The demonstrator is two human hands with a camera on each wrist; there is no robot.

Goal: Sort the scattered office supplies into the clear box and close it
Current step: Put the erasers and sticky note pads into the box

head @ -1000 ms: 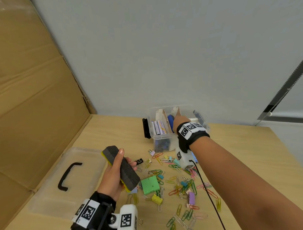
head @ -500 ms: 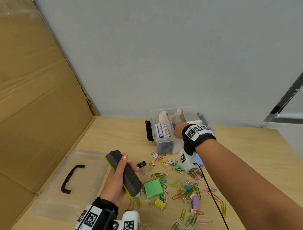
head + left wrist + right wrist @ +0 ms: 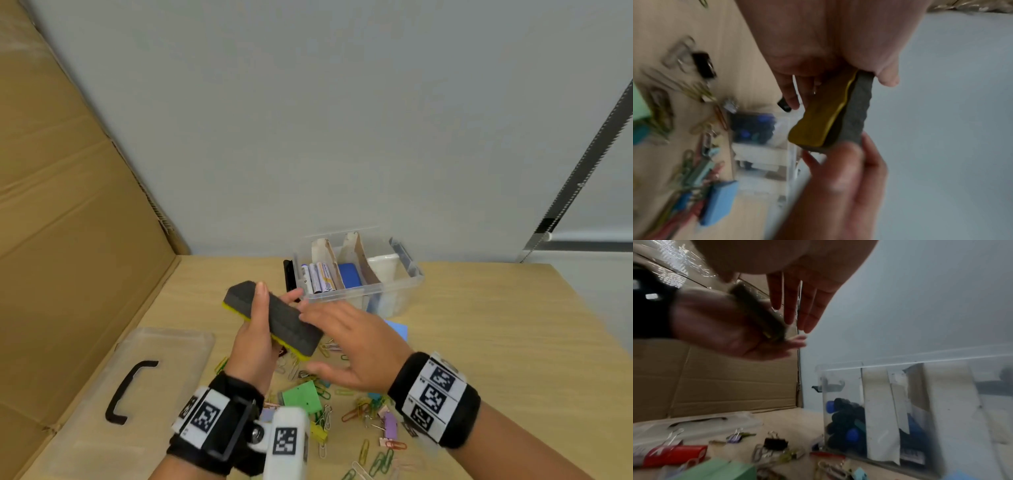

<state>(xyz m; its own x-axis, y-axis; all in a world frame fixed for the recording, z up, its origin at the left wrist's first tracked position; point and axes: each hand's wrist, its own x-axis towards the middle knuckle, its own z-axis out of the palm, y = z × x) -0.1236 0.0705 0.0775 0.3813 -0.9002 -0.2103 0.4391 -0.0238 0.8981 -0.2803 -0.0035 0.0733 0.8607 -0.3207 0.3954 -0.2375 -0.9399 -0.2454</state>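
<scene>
My left hand [image 3: 277, 298] grips a whiteboard eraser [image 3: 291, 325], black felt up and yellow back down, above the table in front of the clear box [image 3: 394, 291]. The thumb lies across the felt and the fingers curl under. My right hand [image 3: 317, 342] is open with straight fingers touching the eraser's near end, thumb spread below. In the left wrist view the eraser [image 3: 855, 113] sits between the left hand's thumb and fingers, and the right hand's fingertips [image 3: 846, 151] meet its tip. The box holds dividers, batteries [image 3: 318, 277] and a blue item [image 3: 349, 274].
The box lid [image 3: 178, 346] with a black handle [image 3: 128, 390] lies at the left by a cardboard wall [image 3: 68, 240]. Several paper clips and binder clips [image 3: 370, 418], a green pad [image 3: 301, 397] and a blue pad [image 3: 397, 330] are scattered below my hands.
My right hand has pulled back out of the box and come to the eraser. My left hand has lifted the eraser up and toward the box.
</scene>
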